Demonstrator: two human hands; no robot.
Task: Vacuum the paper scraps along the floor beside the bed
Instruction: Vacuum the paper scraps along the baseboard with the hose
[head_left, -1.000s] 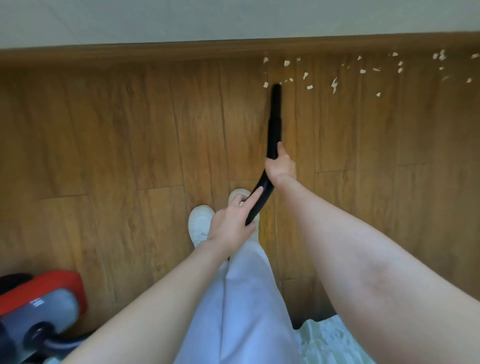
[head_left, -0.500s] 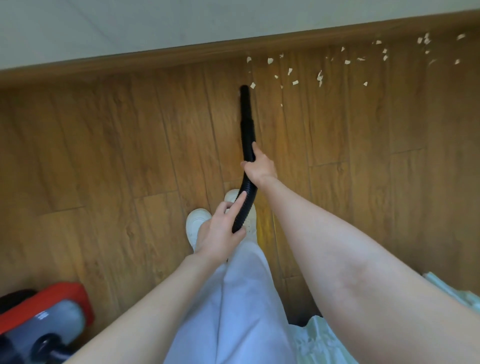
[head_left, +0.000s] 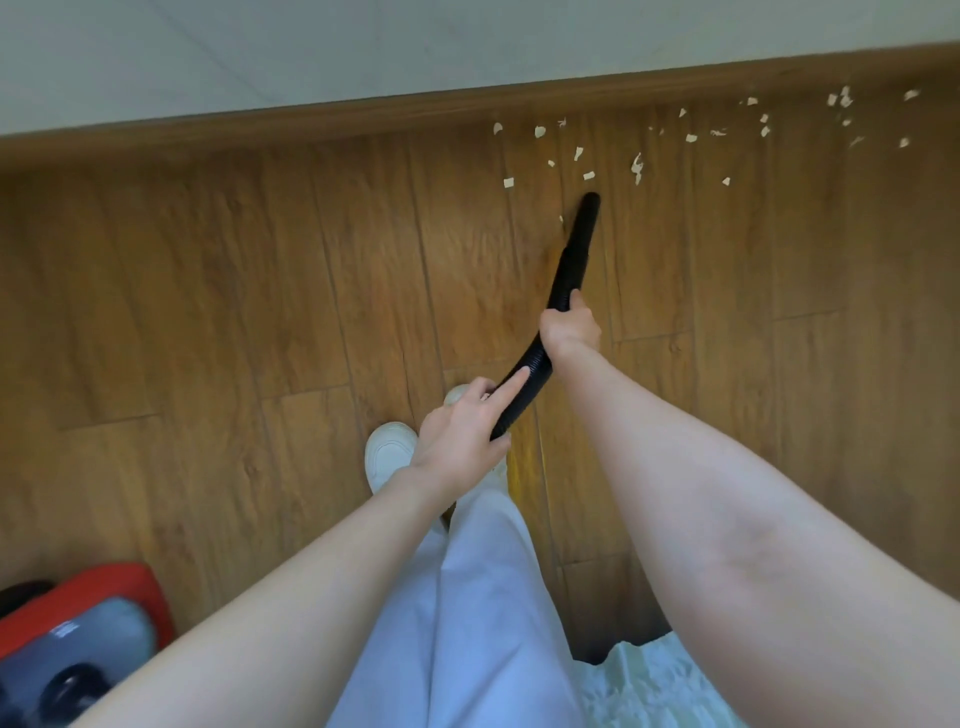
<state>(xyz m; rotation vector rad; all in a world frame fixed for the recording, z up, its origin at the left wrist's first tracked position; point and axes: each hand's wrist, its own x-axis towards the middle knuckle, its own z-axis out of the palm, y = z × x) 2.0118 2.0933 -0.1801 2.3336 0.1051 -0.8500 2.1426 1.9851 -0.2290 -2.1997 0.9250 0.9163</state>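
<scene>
Fingers of both hands wrap the black hose (head_left: 563, 280), its nozzle just short of paper scraps (head_left: 588, 175).

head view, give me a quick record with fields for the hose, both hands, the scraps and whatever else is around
hose: black vacuum hose, nozzle end near the floor, just short of the nearest scraps
right hand: right hand grips the hose nearer the nozzle
left hand: left hand holds the ribbed part lower down, index finger laid along it
scraps: paper scraps scattered on the wooden floor by the baseboard, running to the right
other: red and grey vacuum body at lower left
</scene>
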